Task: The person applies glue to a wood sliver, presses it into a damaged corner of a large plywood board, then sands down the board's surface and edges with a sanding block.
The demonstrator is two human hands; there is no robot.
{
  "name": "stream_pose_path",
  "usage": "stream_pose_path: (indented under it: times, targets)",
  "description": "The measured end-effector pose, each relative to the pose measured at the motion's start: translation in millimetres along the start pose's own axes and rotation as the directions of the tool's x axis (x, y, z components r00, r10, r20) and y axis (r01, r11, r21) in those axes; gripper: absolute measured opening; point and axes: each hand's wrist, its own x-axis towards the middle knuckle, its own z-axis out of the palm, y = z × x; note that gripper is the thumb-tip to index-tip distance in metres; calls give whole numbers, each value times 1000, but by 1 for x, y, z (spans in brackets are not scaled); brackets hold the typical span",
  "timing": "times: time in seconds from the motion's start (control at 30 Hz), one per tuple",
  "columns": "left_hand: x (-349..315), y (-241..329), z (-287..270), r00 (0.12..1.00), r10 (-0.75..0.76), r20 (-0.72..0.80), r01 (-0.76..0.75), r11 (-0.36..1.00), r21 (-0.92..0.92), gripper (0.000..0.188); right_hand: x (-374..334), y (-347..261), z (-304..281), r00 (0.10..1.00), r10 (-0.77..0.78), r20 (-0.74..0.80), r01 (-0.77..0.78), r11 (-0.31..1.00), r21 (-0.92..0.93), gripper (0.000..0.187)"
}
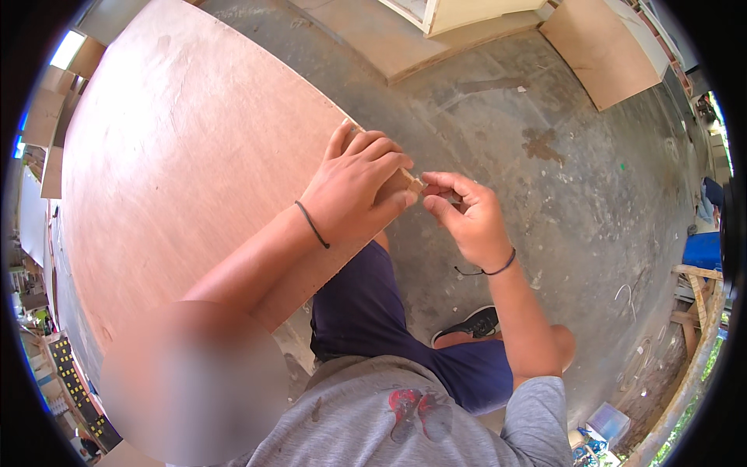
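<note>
On my feed, the board (187, 156) extends leftward beneath the left hand (359, 177), which grasps its corner; beside that corner, the right hand (465, 216) curls, its hold indeterminable.

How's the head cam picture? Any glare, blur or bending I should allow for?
Head view: pale glare washes the upper left of the wooden panel, whose outer edges bow with the fisheye; head view: a blurred patch hides the lower left; head view: the left hand and right hand look fairly sharp.
</note>
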Motion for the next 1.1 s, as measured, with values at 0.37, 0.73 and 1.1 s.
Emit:
stream_pose_path:
  times: [0.37,0.73,1.1]
  targets:
    - [-1,2,1,999,36,8,-37,996,78,47,-2,5,4,968,-250,0,245,947,-209,25]
    - [-2,2,11,999,28,-39,-23,991,131,40,-3,5,10,958,-284,-42,263,928,-264,21]
    - [-1,-2,3,997,67,-25,-65,997,50,35,14,-1,-6,992,124,24,-126,987,95,20]
